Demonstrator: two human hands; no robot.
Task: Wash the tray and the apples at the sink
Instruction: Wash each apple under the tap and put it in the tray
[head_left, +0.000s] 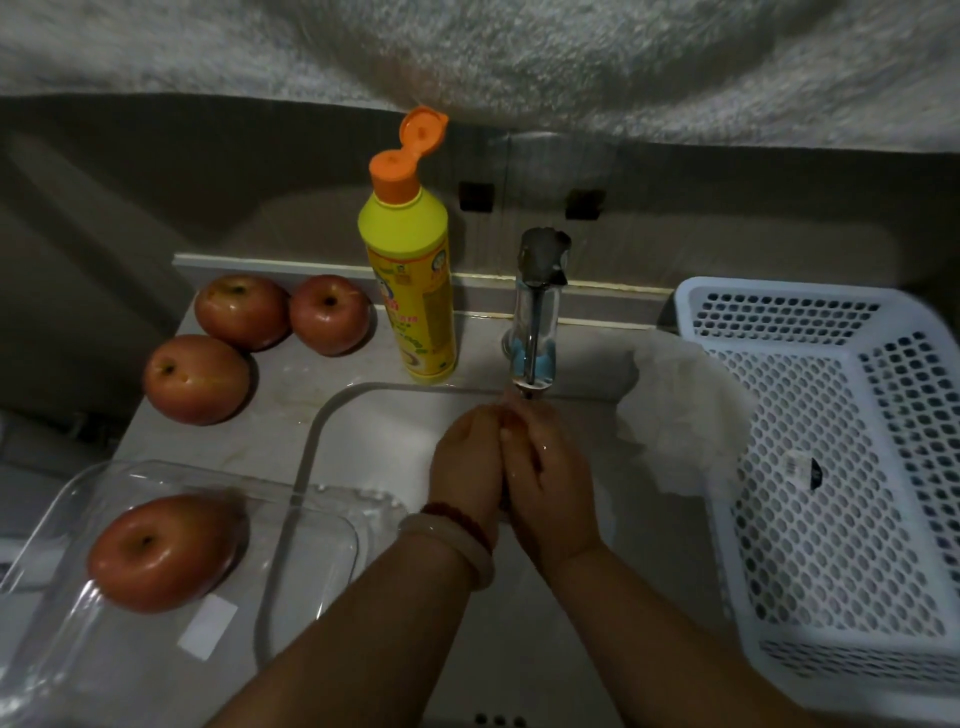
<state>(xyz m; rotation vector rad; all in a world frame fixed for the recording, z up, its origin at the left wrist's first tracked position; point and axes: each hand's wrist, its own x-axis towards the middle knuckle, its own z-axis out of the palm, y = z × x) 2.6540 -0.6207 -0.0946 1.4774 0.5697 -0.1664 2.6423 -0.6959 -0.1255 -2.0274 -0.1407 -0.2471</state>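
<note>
My left hand (467, 457), with two bracelets at the wrist, and my right hand (553, 478) are pressed side by side over the sink (322, 415), right under the tap's spout (535, 322). Their fingers lie fairly straight against each other and I see nothing gripped between them. A clear glass tray (67, 483) sits at the lower left, its right end overhanging the sink, with one red apple (156, 551) in it. Three more red apples (196, 378) (241, 310) (330, 313) lie on the counter at the left.
A yellow dish-soap bottle (410, 270) with its orange cap flipped open stands behind the sink, left of the tap. A white perforated basket (831, 441) fills the right side, with a crumpled translucent sheet (675, 415) against its left wall.
</note>
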